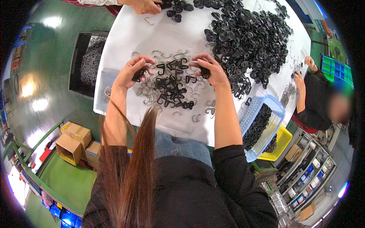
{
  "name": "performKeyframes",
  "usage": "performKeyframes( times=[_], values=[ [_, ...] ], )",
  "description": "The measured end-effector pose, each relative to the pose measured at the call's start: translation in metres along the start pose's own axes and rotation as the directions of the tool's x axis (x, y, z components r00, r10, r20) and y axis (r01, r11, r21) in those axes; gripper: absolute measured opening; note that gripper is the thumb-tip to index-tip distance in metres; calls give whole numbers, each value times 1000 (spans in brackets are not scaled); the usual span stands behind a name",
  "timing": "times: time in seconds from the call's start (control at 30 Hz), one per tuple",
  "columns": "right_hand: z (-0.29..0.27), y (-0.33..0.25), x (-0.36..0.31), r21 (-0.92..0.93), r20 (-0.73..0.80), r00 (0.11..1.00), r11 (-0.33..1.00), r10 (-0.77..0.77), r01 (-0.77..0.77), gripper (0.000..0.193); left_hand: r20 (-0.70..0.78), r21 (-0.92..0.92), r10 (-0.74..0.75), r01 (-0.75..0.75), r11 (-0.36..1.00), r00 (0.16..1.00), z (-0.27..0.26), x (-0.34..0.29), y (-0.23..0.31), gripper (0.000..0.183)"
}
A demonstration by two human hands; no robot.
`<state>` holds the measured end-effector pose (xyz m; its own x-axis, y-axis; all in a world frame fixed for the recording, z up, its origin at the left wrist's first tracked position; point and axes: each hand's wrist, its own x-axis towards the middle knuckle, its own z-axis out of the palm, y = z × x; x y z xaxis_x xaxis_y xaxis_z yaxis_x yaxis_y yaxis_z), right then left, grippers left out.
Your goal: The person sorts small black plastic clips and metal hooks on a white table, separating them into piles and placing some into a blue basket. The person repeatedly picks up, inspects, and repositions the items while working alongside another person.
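My left hand [131, 72] is curled around dark pieces, a black plastic piece [138, 75] showing between thumb and fingers. Opposite it, my right hand [213, 72] also has its fingers bent round a black plastic piece [205, 72]. Between the hands lies a loose heap of black C-shaped clips [171, 85], mixed with pale bent-wire hooks [146, 91]. My fingers partly hide what each palm holds, so the exact shape and number of pieces cannot be made out.
A big pile of black round-headed pieces [243, 34] covers the white table's [125, 38] far right. By my right arm stand a blue basket [274, 102] of black parts and a yellow basket [283, 138]. Two co-workers' hands [144, 5] [300, 81] work at the edges. A wire-filled crate [78, 64] sits left.
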<state>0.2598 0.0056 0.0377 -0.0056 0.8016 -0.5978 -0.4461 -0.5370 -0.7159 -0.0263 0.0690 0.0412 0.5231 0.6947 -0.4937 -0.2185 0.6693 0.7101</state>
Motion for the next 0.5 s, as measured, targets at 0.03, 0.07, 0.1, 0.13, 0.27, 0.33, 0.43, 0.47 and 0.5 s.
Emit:
performKeyframes(
  times=[0.03,0.07,0.1,0.13,0.27,0.33,0.43,0.47,0.5],
  values=[
    [9,2,11,-206,7,1000,979,14,-12,22,-109,186,-28,48,981,994,2,4,-4,26],
    [16,6,18,-411,-28,999,911,17,-27,24,-186,359,-46,112,927,981,6,17,-9,27],
    [23,13,22,-677,-15,998,736,-56,31,28,-283,512,-51,196,836,958,10,28,-15,28],
    [32,21,31,-882,-1,987,466,-160,75,31,-163,829,326,-50,557,931,20,37,-28,31],
    [35,40,37,-982,-47,958,187,-282,7,34,-138,970,454,27,242,880,44,48,-62,32],
    [21,38,23,-967,-102,960,254,-262,-33,30,-192,938,372,59,340,908,44,45,-64,33],
    [-12,21,-10,-780,-126,989,624,-81,-48,21,-51,926,370,-94,365,928,37,36,-55,32],
    [-25,15,-28,-470,-17,1000,882,3,-11,20,-115,852,255,-37,523,960,35,32,-51,31],
    [-37,12,-47,-117,48,997,991,66,-60,19,-116,713,135,-12,701,984,33,29,-47,28]
  ],
)
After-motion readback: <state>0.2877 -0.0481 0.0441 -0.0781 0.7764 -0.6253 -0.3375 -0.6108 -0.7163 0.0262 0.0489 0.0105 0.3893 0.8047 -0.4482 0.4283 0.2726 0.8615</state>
